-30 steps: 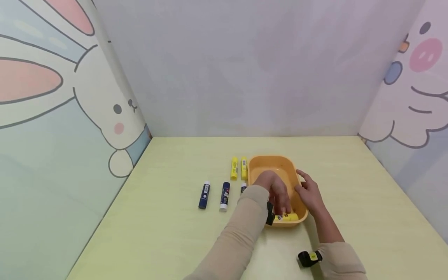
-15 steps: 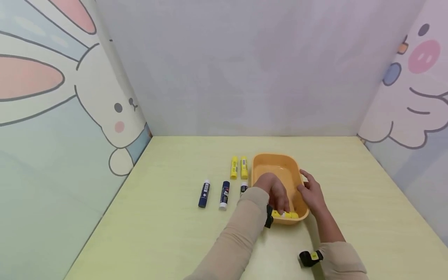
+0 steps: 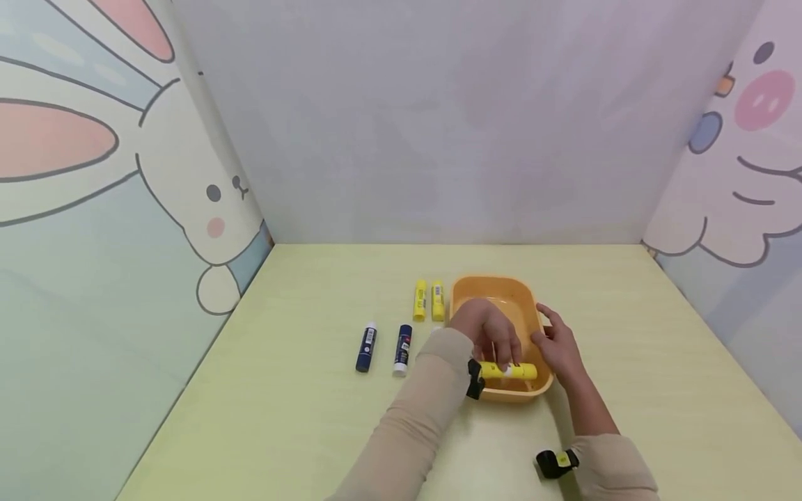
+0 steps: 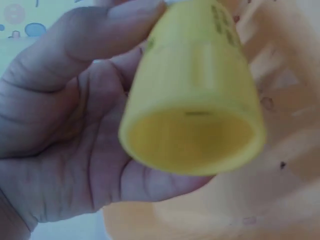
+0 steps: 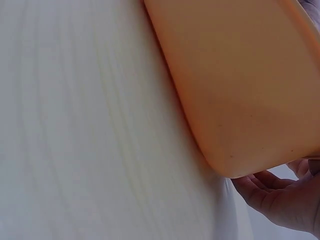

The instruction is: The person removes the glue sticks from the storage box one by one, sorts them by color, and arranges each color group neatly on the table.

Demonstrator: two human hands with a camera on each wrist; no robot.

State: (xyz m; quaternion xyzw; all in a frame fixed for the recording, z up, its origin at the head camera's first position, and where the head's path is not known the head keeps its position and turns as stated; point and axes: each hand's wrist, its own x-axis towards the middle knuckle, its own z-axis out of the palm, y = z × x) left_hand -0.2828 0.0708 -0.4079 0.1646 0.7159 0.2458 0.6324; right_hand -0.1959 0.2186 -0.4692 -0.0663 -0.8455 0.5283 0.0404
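Observation:
Over the orange plastic basket, my left hand pinches a yellow glue stick that lies crosswise near the basket's front wall. In the left wrist view, thumb and fingers hold the glue stick with its hollow end toward the camera. My right hand grips the right side of the basket, thumb at the rim and fingers outside. From the right wrist, the basket's outer wall shows large, with the right hand at its corner.
Left of the basket, two yellow glue sticks lie side by side. Nearer, two dark blue glue sticks with white ends lie apart on the pale yellow table. Another white end peeks past the left sleeve. Walls border the table.
The basket has shifted slightly right and away. My left hand has lifted the yellow glue stick a little from the basket's front wall. The right hand keeps its hold on the side.

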